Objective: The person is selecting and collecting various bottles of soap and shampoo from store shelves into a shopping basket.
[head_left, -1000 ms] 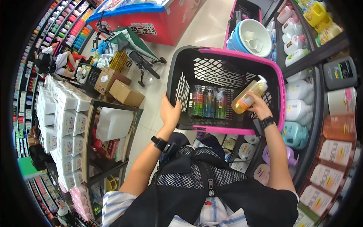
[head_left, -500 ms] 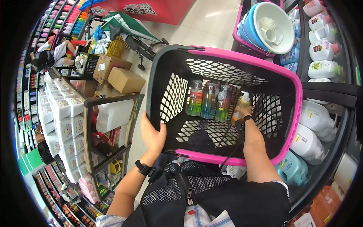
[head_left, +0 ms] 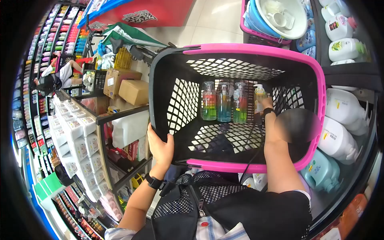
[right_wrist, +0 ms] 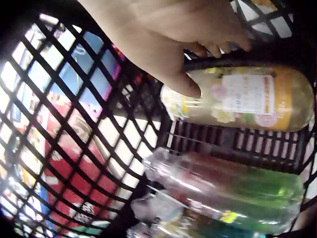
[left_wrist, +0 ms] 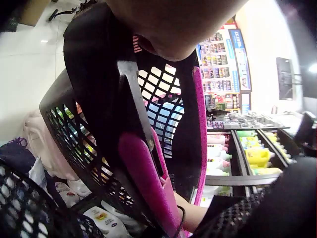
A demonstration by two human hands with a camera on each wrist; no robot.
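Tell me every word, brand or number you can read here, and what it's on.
None reads clearly.
Red panel: white logo, too blurred to read.
Yellow bottle: flowered label, print blurred.
White jugs: labels too small.

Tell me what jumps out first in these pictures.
The black basket with its pink rim fills the middle of the head view, its near left edge held by the left hand. Three rainbow bottles stand along its far wall, and beside them the right hand holds a yellow bottle.
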